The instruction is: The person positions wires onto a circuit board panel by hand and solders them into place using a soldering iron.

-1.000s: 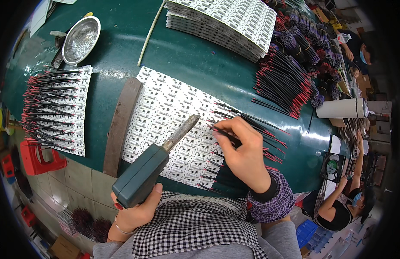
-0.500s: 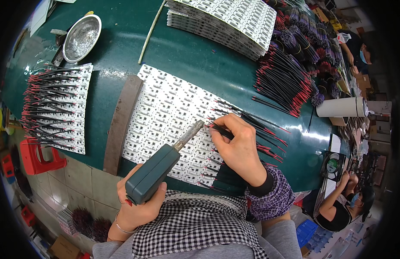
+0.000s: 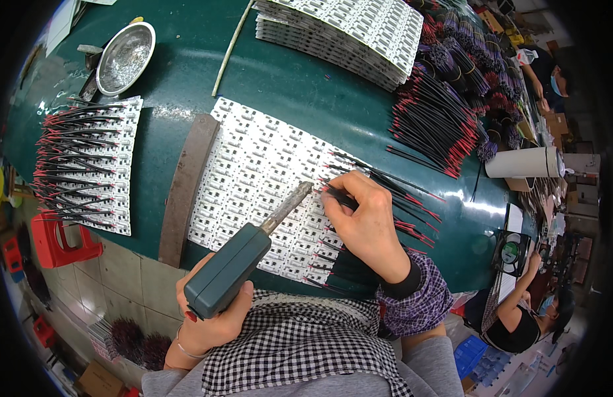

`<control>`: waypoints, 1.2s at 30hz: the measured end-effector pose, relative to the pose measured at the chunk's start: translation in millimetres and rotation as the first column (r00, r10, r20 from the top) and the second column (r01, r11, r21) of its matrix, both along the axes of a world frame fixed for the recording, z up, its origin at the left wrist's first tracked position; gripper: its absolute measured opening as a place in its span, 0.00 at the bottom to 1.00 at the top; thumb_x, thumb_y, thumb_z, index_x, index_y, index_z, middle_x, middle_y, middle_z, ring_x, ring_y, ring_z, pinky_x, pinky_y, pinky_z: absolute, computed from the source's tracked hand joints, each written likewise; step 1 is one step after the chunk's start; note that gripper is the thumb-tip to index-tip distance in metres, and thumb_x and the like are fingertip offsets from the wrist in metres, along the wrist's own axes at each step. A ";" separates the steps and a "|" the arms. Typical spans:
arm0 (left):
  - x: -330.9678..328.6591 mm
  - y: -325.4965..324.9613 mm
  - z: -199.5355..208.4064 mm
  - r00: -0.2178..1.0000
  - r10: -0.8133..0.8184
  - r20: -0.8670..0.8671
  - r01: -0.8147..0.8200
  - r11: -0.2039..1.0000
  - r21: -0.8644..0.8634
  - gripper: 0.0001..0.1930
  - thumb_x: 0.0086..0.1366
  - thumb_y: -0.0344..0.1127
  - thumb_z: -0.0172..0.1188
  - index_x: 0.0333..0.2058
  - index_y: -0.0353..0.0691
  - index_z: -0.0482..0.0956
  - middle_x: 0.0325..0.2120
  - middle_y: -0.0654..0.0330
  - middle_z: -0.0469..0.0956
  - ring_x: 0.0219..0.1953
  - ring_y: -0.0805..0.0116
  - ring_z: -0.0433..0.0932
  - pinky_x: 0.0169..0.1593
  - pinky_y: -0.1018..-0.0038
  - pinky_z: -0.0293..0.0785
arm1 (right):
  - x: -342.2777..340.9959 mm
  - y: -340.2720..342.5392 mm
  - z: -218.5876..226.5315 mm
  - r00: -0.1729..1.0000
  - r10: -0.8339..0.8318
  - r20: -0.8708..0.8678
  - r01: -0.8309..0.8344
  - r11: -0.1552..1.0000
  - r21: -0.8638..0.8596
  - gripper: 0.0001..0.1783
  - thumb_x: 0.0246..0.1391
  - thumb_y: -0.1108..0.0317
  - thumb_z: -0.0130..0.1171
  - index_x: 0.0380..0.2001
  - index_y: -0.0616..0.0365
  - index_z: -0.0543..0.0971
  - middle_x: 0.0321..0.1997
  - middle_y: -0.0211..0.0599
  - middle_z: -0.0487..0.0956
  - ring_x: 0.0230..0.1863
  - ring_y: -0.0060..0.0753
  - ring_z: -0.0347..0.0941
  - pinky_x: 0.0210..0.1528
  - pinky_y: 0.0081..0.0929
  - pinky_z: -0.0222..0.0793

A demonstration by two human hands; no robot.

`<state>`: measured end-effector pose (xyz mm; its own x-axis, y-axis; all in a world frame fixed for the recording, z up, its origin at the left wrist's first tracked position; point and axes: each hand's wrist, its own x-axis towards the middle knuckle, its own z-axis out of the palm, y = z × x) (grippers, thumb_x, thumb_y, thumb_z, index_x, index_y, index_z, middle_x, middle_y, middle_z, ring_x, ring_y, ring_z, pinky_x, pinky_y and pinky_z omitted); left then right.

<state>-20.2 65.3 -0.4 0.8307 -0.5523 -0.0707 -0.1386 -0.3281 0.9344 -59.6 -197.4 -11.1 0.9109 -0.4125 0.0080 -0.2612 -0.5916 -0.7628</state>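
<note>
My left hand (image 3: 220, 321) is wrapped round the dark green body of a soldering gun (image 3: 228, 270). Its metal tip points up and to the right, close to the fingertips of my right hand (image 3: 367, 221). That hand is closed in a pinch on black wires (image 3: 343, 198), their ends at the right part of a white circuit board panel (image 3: 253, 165). More black wires with red ends (image 3: 399, 188) stick out past the panel's right edge, above and below my hand. A brown metal bar (image 3: 187, 192) lies along the panel's left edge.
At left lies a wired panel (image 3: 124, 165), below a metal bowl (image 3: 126, 59). A panel stack (image 3: 339, 40) and wire piles (image 3: 432, 126) occupy the far side. A red stool (image 3: 65, 241) stands on the floor; a co-worker (image 3: 525, 311) sits at right.
The soldering gun has shifted slightly down and left in my left hand, its tip staying near the wires. My right hand has barely moved. The co-worker at right has raised an arm.
</note>
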 end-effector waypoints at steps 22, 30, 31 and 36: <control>-17.2 15.8 -4.2 0.994 0.106 0.004 -0.106 0.994 0.014 0.11 0.53 0.26 0.71 0.37 0.33 0.86 0.33 0.55 0.83 0.27 0.62 0.81 0.29 0.70 0.75 | 2.8 -4.1 9.9 0.997 0.055 -0.061 -0.052 0.997 0.058 0.07 0.54 0.78 0.64 0.36 0.71 0.80 0.31 0.48 0.78 0.29 0.48 0.76 0.30 0.34 0.71; -18.3 34.9 -9.3 0.950 -0.146 0.274 0.101 0.980 0.171 0.26 0.59 0.18 0.68 0.58 0.30 0.75 0.49 0.50 0.82 0.46 0.69 0.81 0.46 0.74 0.79 | -17.0 1.1 25.3 0.970 0.118 0.212 -0.095 0.989 -0.117 0.09 0.56 0.80 0.63 0.41 0.67 0.81 0.33 0.42 0.77 0.29 0.41 0.75 0.30 0.31 0.70; -19.6 36.4 -9.3 0.969 -0.112 0.222 0.076 0.983 0.164 0.27 0.60 0.18 0.68 0.58 0.30 0.75 0.49 0.50 0.82 0.46 0.69 0.81 0.47 0.74 0.79 | -17.5 8.2 29.3 0.980 0.088 0.177 -0.081 0.996 -0.047 0.10 0.56 0.80 0.63 0.42 0.67 0.81 0.33 0.41 0.77 0.29 0.39 0.76 0.31 0.29 0.70; -21.2 36.3 -5.4 0.999 -0.045 -0.004 0.045 0.998 0.044 0.27 0.60 0.18 0.68 0.59 0.29 0.74 0.50 0.49 0.82 0.47 0.69 0.81 0.47 0.74 0.80 | -19.8 18.5 8.2 0.999 -0.011 0.052 0.007 0.998 0.070 0.08 0.51 0.78 0.67 0.34 0.68 0.79 0.30 0.42 0.80 0.30 0.33 0.77 0.32 0.27 0.72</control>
<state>-41.4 101.6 -5.8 0.8046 -0.5856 -0.0983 -0.1515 -0.3625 0.9196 -79.4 -178.8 -2.9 0.9064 -0.4217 0.0261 -0.2250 -0.5341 -0.8150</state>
